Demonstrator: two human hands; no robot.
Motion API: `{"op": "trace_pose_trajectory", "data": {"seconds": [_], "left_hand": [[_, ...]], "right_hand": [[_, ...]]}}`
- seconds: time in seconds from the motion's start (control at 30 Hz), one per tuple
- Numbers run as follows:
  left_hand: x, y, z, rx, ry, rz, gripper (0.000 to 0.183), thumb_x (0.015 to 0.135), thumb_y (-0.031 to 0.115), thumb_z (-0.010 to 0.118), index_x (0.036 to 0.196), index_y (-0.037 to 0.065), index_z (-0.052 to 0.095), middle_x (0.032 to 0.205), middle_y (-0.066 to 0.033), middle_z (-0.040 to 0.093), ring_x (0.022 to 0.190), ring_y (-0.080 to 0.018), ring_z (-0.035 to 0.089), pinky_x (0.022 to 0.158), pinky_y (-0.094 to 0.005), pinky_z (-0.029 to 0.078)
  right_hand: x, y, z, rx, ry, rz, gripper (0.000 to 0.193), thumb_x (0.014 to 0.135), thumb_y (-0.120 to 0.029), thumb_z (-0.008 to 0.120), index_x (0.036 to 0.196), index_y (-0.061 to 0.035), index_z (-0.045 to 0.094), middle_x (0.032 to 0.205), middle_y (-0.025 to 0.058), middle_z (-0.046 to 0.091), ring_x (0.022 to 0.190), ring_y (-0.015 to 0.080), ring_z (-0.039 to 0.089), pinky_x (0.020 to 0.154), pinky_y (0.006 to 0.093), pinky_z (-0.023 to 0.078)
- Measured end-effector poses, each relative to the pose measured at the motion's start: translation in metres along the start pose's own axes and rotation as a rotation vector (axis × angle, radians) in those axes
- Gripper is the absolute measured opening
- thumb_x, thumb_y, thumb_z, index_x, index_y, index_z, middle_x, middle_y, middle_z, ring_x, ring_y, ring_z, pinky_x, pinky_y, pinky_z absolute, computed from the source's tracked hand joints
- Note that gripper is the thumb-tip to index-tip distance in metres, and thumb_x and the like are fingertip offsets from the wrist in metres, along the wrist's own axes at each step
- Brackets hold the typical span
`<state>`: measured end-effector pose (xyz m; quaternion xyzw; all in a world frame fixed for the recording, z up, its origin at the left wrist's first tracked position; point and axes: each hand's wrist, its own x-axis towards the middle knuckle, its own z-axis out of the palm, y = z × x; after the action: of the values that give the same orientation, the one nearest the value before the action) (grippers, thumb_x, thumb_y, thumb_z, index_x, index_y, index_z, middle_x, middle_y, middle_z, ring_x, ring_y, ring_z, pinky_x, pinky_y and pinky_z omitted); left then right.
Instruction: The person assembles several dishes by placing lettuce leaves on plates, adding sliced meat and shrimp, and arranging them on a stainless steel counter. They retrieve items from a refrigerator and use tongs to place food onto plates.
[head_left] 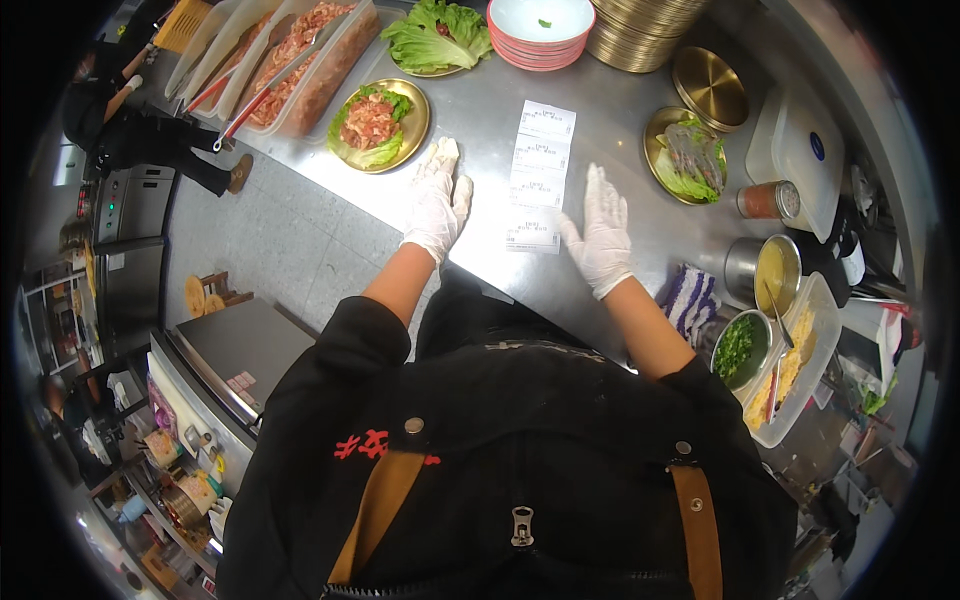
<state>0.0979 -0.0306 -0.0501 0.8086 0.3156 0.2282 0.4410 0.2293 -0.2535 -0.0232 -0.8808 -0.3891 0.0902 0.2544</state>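
Observation:
My left hand, in a whitish glove, rests near the table's front edge, its fingers stretched out and holding nothing. Just beyond its fingertips a gold plate carries lettuce leaves topped with raw sliced meat. My right hand, gloved too, lies flat with the thumb apart from the fingers. A strip of printed paper slips lies between my two hands, its lower end beside my right thumb. Farther right, another gold plate bears lettuce and thin, translucent-looking pieces.
Clear tubs of raw meat with tongs stand far left. At the back are lettuce, stacked bowls and gold plates. Right are a spice jar, a yellow liquid pot and chopped greens. A person stands far left.

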Motion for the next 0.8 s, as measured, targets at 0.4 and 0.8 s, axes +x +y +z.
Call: {"op": "trace_pose_trajectory", "data": {"seconds": [0.4, 0.8], "left_hand": [[-0.003, 0.013, -0.016, 0.342, -0.096, 0.239, 0.055, 0.089, 0.012, 0.062, 0.141, -0.002, 0.047, 0.144, -0.0225, 0.048, 0.138, -0.0368, 0.04, 0.116, -0.0401, 0.029], [-0.025, 0.012, -0.091, -0.366, -0.152, -0.078, 0.037, 0.098, 0.01, 0.049, 0.133, -0.002, 0.055, 0.136, -0.0199, 0.056, 0.128, -0.0303, 0.051, 0.11, -0.0353, 0.036]], "right_hand": [[0.055, -0.028, 0.019, -0.006, 0.05, 0.073, 0.084, 0.092, -0.03, 0.063, 0.156, -0.0044, 0.016, 0.146, 0.0269, 0.042, 0.138, 0.0371, 0.038, 0.117, 0.044, 0.026], [0.066, -0.004, -0.021, 0.848, 0.199, 0.4, 0.046, 0.098, -0.01, 0.053, 0.141, 0.0017, 0.044, 0.133, 0.0158, 0.06, 0.118, 0.0179, 0.058, 0.101, 0.0295, 0.044]]}}
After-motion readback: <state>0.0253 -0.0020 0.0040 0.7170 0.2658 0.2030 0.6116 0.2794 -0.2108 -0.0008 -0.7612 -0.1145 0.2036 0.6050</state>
